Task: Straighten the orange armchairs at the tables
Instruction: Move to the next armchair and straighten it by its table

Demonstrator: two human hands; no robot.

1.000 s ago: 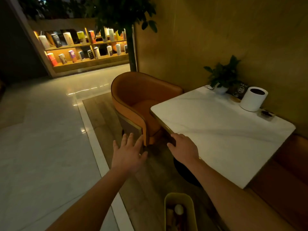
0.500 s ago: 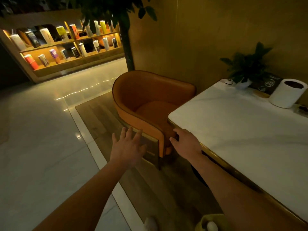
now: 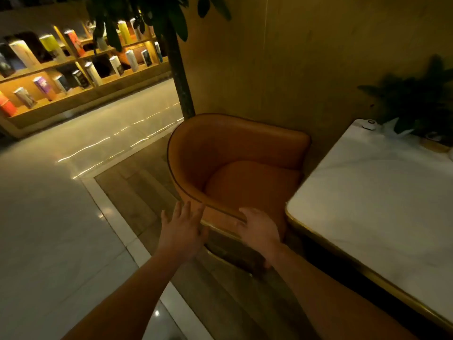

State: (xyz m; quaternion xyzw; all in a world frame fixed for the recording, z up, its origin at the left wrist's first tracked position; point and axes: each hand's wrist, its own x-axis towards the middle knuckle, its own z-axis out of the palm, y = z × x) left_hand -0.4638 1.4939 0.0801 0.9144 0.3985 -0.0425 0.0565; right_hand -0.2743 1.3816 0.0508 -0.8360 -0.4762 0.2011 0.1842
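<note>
Hands spread wide: our left hand (image 3: 182, 228) and right hand (image 3: 259, 228) reach the orange armchair's (image 3: 235, 168) near arm, holding nothing, seemingly to square it to the table (image 3: 372, 192).

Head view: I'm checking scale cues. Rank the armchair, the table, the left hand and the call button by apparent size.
1-2. Table and armchair: unsure, table cropped.
3. Left hand, enlarged by nearness.
4. Call button.

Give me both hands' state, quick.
Left hand: open, fingers spread, at the orange armchair rim.
Right hand: open, resting on the rim, not gripping.
</note>
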